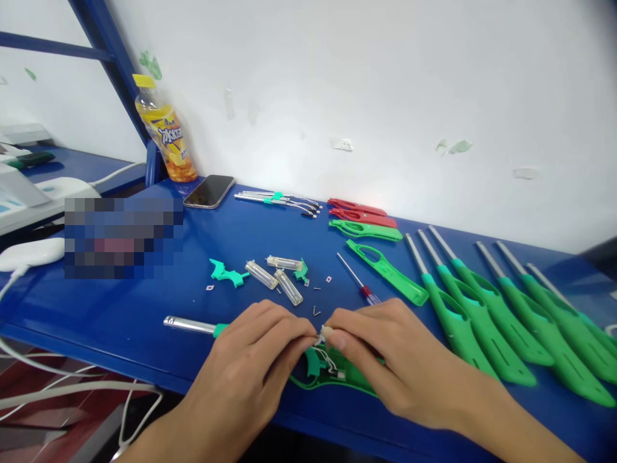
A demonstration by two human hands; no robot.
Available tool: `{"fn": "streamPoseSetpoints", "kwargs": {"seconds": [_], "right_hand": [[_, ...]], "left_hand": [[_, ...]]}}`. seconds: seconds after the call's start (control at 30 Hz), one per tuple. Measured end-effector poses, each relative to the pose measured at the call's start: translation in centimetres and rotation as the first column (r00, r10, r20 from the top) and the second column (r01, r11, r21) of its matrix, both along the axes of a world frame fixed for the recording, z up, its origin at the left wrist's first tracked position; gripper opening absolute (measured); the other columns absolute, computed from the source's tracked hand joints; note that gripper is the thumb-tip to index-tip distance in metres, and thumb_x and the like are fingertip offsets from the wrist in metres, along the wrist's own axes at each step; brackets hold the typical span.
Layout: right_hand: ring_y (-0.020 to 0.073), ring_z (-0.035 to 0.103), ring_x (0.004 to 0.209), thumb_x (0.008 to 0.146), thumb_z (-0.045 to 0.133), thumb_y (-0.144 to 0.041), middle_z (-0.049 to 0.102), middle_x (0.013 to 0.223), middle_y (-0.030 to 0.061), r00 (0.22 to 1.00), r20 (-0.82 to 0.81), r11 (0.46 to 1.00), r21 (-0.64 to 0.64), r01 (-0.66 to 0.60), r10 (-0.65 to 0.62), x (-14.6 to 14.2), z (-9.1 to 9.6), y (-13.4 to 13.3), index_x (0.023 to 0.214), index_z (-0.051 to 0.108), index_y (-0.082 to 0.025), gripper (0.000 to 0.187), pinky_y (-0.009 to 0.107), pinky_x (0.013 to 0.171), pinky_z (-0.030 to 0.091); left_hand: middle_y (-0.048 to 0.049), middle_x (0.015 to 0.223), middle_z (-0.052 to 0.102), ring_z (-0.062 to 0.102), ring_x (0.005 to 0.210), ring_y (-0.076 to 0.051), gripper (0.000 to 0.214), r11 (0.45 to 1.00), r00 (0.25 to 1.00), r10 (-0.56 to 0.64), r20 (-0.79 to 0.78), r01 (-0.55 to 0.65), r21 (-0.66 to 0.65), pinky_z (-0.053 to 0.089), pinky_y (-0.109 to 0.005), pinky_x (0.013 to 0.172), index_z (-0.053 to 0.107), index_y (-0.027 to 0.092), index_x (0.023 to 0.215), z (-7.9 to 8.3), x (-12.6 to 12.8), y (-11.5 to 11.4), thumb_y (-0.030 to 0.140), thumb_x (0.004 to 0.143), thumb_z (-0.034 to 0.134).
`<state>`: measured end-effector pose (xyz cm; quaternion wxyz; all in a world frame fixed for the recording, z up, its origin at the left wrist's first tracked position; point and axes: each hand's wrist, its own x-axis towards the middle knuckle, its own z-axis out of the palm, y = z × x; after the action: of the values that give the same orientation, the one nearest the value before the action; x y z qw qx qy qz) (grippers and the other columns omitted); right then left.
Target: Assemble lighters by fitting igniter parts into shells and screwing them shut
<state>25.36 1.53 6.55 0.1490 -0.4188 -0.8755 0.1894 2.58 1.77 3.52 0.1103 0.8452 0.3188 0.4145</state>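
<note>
Both my hands meet near the front edge of the blue table. My left hand and my right hand pinch a small white wired part between their fingertips. Under them lies an opened green lighter shell with white wires and a teal trigger inside. Its metal tube sticks out to the left from beneath my left hand.
Several assembled green stick lighters lie in a row at right. Loose green and red shell halves, a small screwdriver, clear gas tanks, teal triggers and screws lie behind my hands. A phone and a drink bottle stand by the wall.
</note>
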Motion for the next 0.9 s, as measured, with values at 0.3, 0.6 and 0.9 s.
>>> {"fn": "streamPoseSetpoints", "kwargs": {"seconds": [0.3, 0.6, 0.9], "right_hand": [[0.013, 0.053, 0.068, 0.117, 0.033, -0.035, 0.06, 0.079, -0.0045, 0.998, -0.067, 1.0, 0.007, -0.018, 0.019, 0.1, -0.2, 0.2, 0.092, 0.059, -0.023, 0.038, 0.032, 0.066, 0.033], [0.0151, 0.063, 0.089, 0.114, 0.047, -0.027, 0.068, 0.102, -0.0008, 0.988, -0.14, 0.991, 0.103, 0.08, -0.065, 0.2, 0.6, 1.0, 0.113, 0.066, -0.023, 0.02, 0.03, 0.079, 0.045], [0.0191, 0.073, 0.092, 0.111, 0.055, -0.028, 0.075, 0.105, -0.0003, 0.95, -0.193, 0.929, 0.231, 0.288, -0.246, 0.1, -1.2, -2.0, 0.119, 0.063, -0.029, 0.01, 0.031, 0.083, 0.055]], "left_hand": [[0.0044, 0.093, 0.071, 0.063, 0.083, -0.011, 0.015, 1.0, 1.0, -0.011, 0.006, 0.011, -0.01, 0.051, -0.024, 0.083, 0.063, 0.021, 0.106, 0.0, 0.2, 0.2, 0.011, 0.111, 0.053], [0.0, 0.122, 0.069, 0.067, 0.108, -0.015, 0.027, 0.995, 0.997, 0.048, -0.058, -0.054, -0.09, 0.053, -0.027, 0.097, 0.062, 0.027, 0.135, -1.0, -0.4, -0.2, 0.019, 0.11, 0.056], [-0.0042, 0.122, 0.068, 0.064, 0.108, -0.022, 0.036, 0.996, 0.992, 0.021, -0.128, -0.032, -0.078, 0.055, -0.039, 0.095, 0.057, 0.027, 0.142, -1.6, -0.6, -0.2, 0.015, 0.108, 0.055]]}}
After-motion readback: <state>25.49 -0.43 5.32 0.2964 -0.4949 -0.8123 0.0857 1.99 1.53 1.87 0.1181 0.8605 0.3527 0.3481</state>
